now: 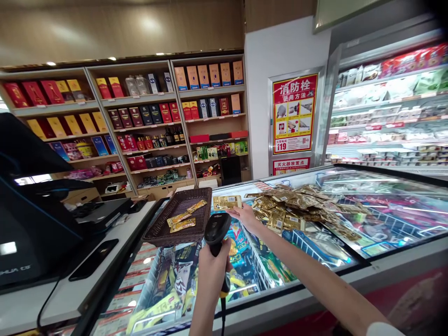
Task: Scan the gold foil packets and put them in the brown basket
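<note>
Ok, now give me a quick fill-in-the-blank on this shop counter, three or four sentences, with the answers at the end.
The left hand grips a black ____. The right hand touches a single gold packet. A heap of gold packets lies on the ____ lid of a freezer. A few more gold packets lie in a brown woven ____.

Missing words: barcode scanner; glass; basket.

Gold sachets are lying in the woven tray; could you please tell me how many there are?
3, all in the woven tray: one gold sachet toward its far end, and a second gold sachet and third gold sachet nearer, close together. Another could be hidden beneath them.
</note>
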{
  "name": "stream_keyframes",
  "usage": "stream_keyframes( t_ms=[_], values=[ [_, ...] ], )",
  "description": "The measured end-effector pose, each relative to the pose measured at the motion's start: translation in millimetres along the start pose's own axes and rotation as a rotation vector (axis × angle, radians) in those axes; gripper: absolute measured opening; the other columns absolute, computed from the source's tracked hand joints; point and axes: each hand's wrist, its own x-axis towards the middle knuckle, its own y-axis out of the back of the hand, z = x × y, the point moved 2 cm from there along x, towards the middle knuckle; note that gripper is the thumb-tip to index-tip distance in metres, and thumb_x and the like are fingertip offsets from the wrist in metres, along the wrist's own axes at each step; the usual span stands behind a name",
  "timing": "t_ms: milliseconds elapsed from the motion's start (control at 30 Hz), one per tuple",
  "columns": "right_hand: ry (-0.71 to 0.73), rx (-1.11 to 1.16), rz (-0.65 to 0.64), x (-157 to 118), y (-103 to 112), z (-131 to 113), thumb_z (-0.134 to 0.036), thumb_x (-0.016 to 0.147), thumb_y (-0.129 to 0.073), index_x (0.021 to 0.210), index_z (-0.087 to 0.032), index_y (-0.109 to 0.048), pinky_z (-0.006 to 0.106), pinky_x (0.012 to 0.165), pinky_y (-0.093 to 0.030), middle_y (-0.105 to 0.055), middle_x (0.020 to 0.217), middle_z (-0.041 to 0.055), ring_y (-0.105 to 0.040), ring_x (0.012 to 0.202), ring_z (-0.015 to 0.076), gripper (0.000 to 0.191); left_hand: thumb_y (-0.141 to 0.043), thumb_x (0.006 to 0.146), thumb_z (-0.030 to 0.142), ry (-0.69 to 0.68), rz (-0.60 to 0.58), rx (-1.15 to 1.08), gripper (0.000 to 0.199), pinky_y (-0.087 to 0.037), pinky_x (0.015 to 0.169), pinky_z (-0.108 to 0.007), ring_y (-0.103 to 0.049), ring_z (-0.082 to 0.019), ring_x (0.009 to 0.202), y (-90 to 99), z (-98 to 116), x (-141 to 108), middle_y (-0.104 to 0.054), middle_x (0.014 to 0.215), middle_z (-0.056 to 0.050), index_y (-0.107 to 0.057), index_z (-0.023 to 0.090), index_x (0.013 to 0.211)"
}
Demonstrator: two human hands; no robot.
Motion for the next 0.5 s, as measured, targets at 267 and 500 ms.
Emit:
stream_keyframes(
  t_ms=[267, 500],
  values=[
    [-0.047, -0.002, 0.009, -9, -2, -5, -0.032, 0.101, -0.068, 0.124, -0.015, -0.066, 0.039, 0.081, -0.063, -0.070, 0.118, 0.0085, -0.072, 0.096, 0.0213, 0.028, -0.077, 0.073, 0.057, -0.006, -0.005, 0.014, 0.042, -0.038, 0.050, -0.026, -0.049, -0.014, 0.044, 2.2, 0, 0, -0.051, 0.048, 0.003, -0.057, 0.020, 0.068],
    [-0.089, -0.077, 0.034, -11, 2, -3, -0.032, 0.102, -0.068, 0.127, -0.016, -0.065, 0.041, 0.083, -0.063, -0.070, 0.121, 0.0092, -0.072, 0.099, 0.0225, 0.030, -0.075, 0.074, 0.057, 0.004, -0.007, 0.022, 0.041, -0.038, 0.048, -0.026, -0.048, -0.013, 0.043, 1.4, -5, 1, -0.050, 0.049, 0.003, -0.058, 0.019, 0.070]
  ],
)
